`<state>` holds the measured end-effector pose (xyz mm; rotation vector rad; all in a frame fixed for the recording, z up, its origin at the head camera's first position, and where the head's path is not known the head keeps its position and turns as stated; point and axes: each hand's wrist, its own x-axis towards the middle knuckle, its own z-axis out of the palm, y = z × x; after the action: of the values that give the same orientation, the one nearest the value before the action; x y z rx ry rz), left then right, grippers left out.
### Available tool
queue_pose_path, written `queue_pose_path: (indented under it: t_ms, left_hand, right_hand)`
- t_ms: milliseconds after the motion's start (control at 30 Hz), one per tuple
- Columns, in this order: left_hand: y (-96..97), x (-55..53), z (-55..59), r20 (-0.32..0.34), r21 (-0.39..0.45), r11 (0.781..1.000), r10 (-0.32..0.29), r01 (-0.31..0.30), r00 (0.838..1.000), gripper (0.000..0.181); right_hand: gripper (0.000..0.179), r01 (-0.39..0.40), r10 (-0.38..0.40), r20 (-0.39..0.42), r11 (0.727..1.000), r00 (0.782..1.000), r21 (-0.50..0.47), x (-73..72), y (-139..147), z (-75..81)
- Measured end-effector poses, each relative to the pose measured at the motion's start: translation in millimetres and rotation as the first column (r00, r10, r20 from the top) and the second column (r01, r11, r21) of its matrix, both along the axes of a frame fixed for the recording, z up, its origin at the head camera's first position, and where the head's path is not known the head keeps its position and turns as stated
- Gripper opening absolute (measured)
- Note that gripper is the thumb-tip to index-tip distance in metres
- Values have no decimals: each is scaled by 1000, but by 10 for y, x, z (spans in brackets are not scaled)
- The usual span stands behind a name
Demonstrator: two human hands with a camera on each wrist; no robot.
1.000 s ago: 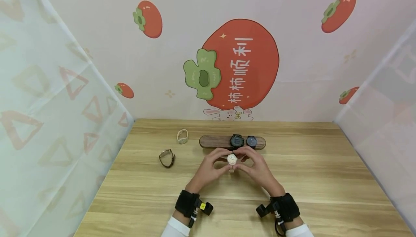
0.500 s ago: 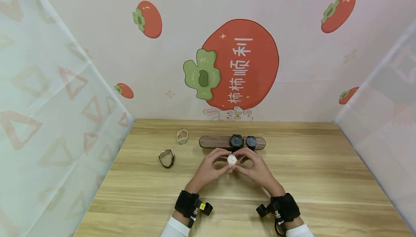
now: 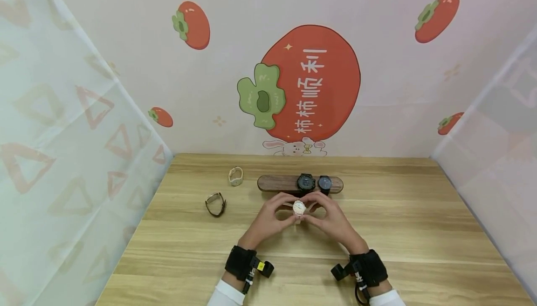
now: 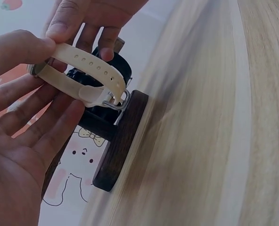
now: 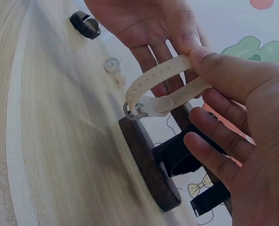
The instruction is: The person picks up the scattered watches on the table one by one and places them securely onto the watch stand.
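Observation:
A cream-strapped wristwatch (image 3: 299, 207) is held up between both hands, its round pale dial towards the head view. My left hand (image 3: 270, 216) pinches its left side between thumb and fingers. On the other side, my right hand (image 3: 331, 215) pinches it the same way. Both wrist views show the perforated strap (image 4: 90, 63) as a loop, with its metal buckle (image 5: 135, 112) fastened at the far end from the dial. Just behind the hands is a dark wooden watch stand (image 3: 274, 183), bearing a chunky black watch (image 3: 306, 182) and a smaller black watch (image 3: 325, 183).
Left of the stand lie a pale wristwatch (image 3: 236, 177) and, nearer the front, a dark-strapped wristwatch (image 3: 216, 205). All of this is on a wood-grain table (image 3: 402, 231). A printed backdrop (image 3: 390, 87) rises behind the table, with cloth walls at both sides.
The watch in the hands has tilted slightly, its dial sitting a touch lower and the strap end shifting a little. Both hands keep nearly the same place and hold; the other watches have not moved.

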<state>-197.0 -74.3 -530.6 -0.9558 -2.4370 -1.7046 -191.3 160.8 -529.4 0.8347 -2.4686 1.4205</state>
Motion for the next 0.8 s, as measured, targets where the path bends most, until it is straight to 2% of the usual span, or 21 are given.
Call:
queue_pose_path:
  t_ms: [167, 333, 533, 633, 800]
  left_hand:
    - [-5, 1, -1, -5, -33, 999, 8, -8, 1000, 45]
    - [-7, -6, -17, -24, -42, 999, 12, -13, 1000, 45]
    - [8, -26, -56, -88, -45, 999, 8, -12, 996, 44]
    - [18, -27, -68, -102, -51, 999, 11, -16, 995, 44]
    - [22, -19, -71, -60, -44, 999, 8, -11, 998, 45]
  right_hand:
    - [44, -5, 5, -18, 1000, 1000, 10, 1, -1, 5]
    - [45, -7, 7, 1, 1000, 1000, 26, 5, -6, 38]
    - [44, 6, -5, -10, 999, 1000, 47, 22, 37, 80]
    - [43, 25, -23, -46, 998, 999, 51, 20, 93, 95]
    - [38, 73, -65, -154, 996, 986, 46, -43, 217, 112]
